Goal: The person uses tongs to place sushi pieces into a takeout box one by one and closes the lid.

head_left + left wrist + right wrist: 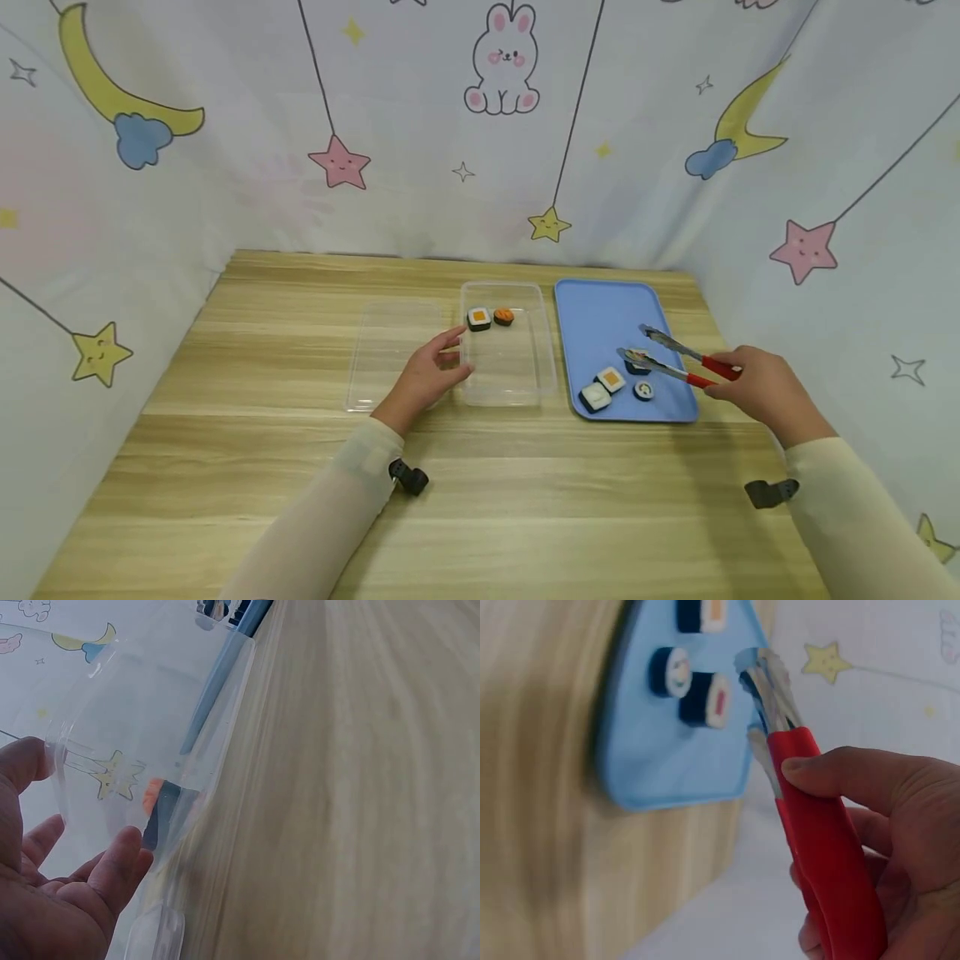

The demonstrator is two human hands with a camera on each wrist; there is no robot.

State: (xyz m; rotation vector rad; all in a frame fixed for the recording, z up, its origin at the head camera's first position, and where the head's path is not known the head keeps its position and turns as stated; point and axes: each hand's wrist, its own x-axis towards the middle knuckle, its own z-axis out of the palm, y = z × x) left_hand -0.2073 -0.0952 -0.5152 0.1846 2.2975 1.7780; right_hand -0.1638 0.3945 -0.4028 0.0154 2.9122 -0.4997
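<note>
My left hand (423, 375) rests its fingertips along the left side of a clear plastic box (548, 350), thumb and forefinger spread apart. Inside that box sit a toy sushi roll with an orange square centre (478, 317) and an orange-topped piece (503, 317). With my right hand (765, 387) I hold red-handled metal tongs (821, 832); their arms are spread over the blue tray (600, 308). One tong tip overlaps a dark-sided roll (637, 367) in the head view; contact cannot be told. Beside it lie a small round roll (643, 390), an orange-centred roll (611, 380) and a white-topped piece (596, 397).
A flat clear plastic lid or tray (358, 358) lies left of the box. All stand on a wood-grain table (480, 517). Behind and at both sides hangs a white cloth (420, 208) printed with stars, moons and a rabbit.
</note>
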